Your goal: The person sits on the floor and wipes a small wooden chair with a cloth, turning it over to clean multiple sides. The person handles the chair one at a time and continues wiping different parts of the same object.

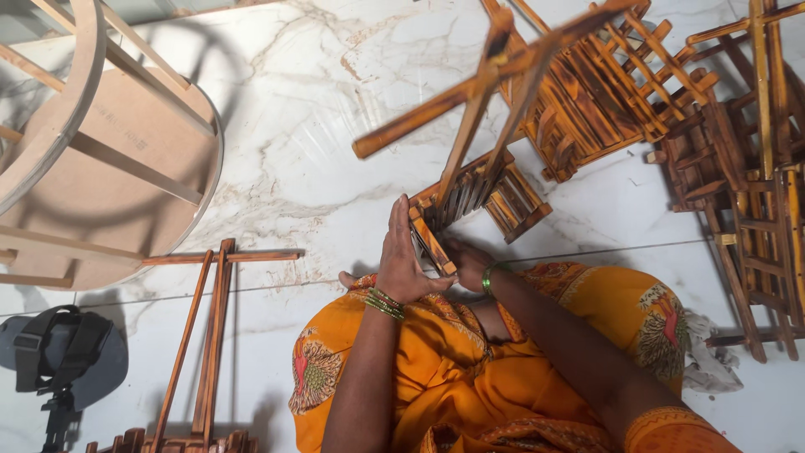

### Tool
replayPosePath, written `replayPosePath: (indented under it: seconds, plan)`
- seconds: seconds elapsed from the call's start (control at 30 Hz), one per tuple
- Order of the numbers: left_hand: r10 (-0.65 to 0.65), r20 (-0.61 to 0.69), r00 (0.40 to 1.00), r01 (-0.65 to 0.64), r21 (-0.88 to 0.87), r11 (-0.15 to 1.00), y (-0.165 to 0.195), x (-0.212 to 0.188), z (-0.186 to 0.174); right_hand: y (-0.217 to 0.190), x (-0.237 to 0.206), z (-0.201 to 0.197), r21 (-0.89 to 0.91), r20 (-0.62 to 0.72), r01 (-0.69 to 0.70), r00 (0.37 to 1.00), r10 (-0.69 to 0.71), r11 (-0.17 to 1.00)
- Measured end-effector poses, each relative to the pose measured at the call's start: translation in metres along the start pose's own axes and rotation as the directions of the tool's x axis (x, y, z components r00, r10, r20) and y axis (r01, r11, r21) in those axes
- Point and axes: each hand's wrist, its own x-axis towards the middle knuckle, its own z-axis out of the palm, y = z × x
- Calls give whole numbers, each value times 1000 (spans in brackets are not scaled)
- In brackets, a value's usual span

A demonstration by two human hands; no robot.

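Both hands [436, 264] grip slatted wooden frame [470, 197]; wooden racks [604, 101] piled beyond, round stool [101, 168] left.

Head camera, steeply downward, close.
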Motion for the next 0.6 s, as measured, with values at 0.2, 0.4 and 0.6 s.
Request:
replayPosePath:
  seconds: [0.2, 0.4, 0.6]
  plan:
    - [44, 5, 999, -44, 2, 999, 0, 3, 0, 0, -7, -7, 50, 174, -239, 958, 227, 970]
    - [120, -40, 992, -119, 35, 992, -3, 5, -16, 10, -35, -17, -3, -251, 56, 966, -55, 998]
    - [-107, -31, 994, 106, -7, 994, 9, 4, -11, 48, -82, -39, -242, -680, 290, 630, -375, 926]
